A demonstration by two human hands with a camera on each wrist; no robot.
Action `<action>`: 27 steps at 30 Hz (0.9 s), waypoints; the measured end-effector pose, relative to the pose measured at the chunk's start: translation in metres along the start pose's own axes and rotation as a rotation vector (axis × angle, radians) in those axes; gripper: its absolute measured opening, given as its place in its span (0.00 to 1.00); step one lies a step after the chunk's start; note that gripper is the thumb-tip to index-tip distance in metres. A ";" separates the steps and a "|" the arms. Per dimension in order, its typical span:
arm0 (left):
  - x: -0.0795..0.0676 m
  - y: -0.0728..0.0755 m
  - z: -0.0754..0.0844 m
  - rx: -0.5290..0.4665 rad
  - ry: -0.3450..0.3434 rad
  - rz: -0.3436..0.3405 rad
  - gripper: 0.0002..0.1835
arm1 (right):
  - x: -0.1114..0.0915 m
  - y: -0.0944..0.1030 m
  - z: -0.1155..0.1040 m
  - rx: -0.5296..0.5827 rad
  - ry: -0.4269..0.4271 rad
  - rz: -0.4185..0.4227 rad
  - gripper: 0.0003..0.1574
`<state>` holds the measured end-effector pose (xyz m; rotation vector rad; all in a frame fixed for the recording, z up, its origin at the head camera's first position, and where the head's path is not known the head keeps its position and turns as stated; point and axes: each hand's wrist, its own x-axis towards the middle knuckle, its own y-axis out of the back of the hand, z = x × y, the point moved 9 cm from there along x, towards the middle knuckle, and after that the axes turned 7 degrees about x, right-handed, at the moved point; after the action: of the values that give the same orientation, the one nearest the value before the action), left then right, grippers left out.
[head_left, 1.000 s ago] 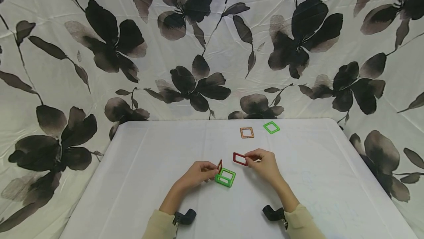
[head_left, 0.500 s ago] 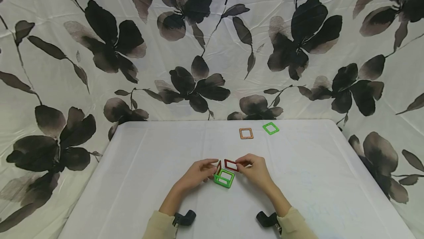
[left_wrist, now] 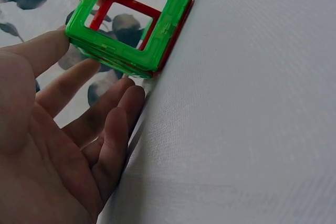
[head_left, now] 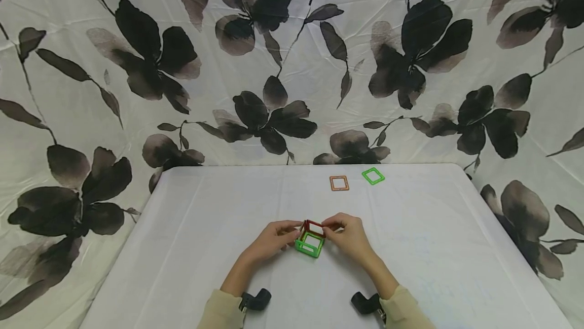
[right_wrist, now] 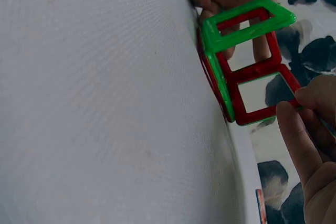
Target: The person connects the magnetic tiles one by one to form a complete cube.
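Observation:
Near the middle of the table stands a small open box shape of hollow square magnetic tiles. A green tile forms its base, with a red edge showing beneath. Another green tile stands upright at the front. One red tile makes the left wall. My right hand pinches a second red tile between thumb and finger, upright along the back, its edge meeting the left wall. My left hand rests extended fingers against the outer left side of the box shape.
An orange square tile and a green one lie flat near the table's far edge. The white-covered table ends at a hanging floral cloth. Black wrist devices sit at both sleeves.
My right hand has moved left and slightly toward me, bringing its red tile against the back of the box shape. The left hand stays nearly still beside the left wall.

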<state>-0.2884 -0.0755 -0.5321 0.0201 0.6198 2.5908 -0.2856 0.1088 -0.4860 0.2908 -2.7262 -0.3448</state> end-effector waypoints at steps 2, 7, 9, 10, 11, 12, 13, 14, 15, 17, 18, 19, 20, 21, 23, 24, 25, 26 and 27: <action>0.000 0.000 0.000 0.004 -0.005 -0.003 0.23 | 0.000 0.000 0.000 -0.005 -0.001 -0.003 0.08; 0.001 0.000 0.000 0.001 -0.005 -0.015 0.23 | 0.000 0.001 0.001 -0.022 -0.002 -0.015 0.08; 0.001 0.000 0.000 0.002 -0.005 -0.019 0.23 | 0.000 0.001 0.001 -0.031 0.000 -0.016 0.08; 0.001 0.000 0.001 0.003 -0.008 -0.022 0.23 | -0.001 0.001 0.001 -0.030 0.004 -0.016 0.08; 0.001 0.000 0.001 0.006 -0.006 -0.024 0.23 | -0.001 0.001 0.001 -0.035 0.009 -0.015 0.08; 0.001 -0.001 0.001 0.007 -0.007 -0.027 0.23 | -0.001 0.001 0.001 -0.036 0.012 -0.013 0.08; 0.001 -0.001 0.002 0.008 -0.013 -0.030 0.23 | -0.001 0.001 0.001 -0.040 0.014 -0.010 0.08; 0.001 -0.001 0.003 0.008 -0.014 -0.034 0.24 | -0.001 0.001 0.001 -0.043 0.016 -0.009 0.08; 0.001 -0.001 0.004 0.007 -0.018 -0.037 0.24 | -0.002 0.001 0.001 -0.044 0.015 -0.008 0.08; 0.002 -0.001 0.004 0.009 -0.019 -0.042 0.24 | -0.002 0.001 0.003 -0.048 0.006 -0.005 0.09; 0.002 -0.001 0.005 0.012 -0.024 -0.043 0.24 | -0.002 0.001 0.004 -0.047 0.000 -0.003 0.09; 0.003 -0.001 0.006 0.012 -0.028 -0.043 0.24 | -0.002 0.001 0.005 -0.049 -0.004 -0.002 0.10; 0.003 -0.001 0.006 0.011 -0.028 -0.041 0.24 | -0.002 0.000 0.005 -0.047 -0.008 -0.002 0.10; 0.004 -0.001 0.007 0.009 -0.030 -0.039 0.25 | -0.002 0.000 0.006 -0.047 -0.013 -0.003 0.10; 0.006 -0.002 0.007 0.002 -0.029 -0.032 0.25 | -0.002 0.000 0.006 -0.045 -0.015 -0.005 0.10; 0.008 -0.001 0.007 -0.002 -0.030 -0.025 0.25 | -0.001 0.000 0.006 -0.045 -0.016 -0.006 0.10; 0.009 -0.001 0.007 -0.007 -0.030 -0.017 0.25 | -0.001 0.000 0.006 -0.043 -0.016 -0.007 0.09; 0.010 -0.001 0.007 -0.009 -0.029 -0.007 0.25 | -0.001 0.000 0.006 -0.039 -0.021 -0.010 0.09; 0.011 0.000 0.008 -0.009 -0.030 0.004 0.25 | -0.001 -0.001 0.007 -0.036 -0.027 -0.014 0.09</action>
<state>-0.2969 -0.0674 -0.5263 0.0573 0.5980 2.5926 -0.2876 0.1095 -0.4929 0.2975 -2.7420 -0.4039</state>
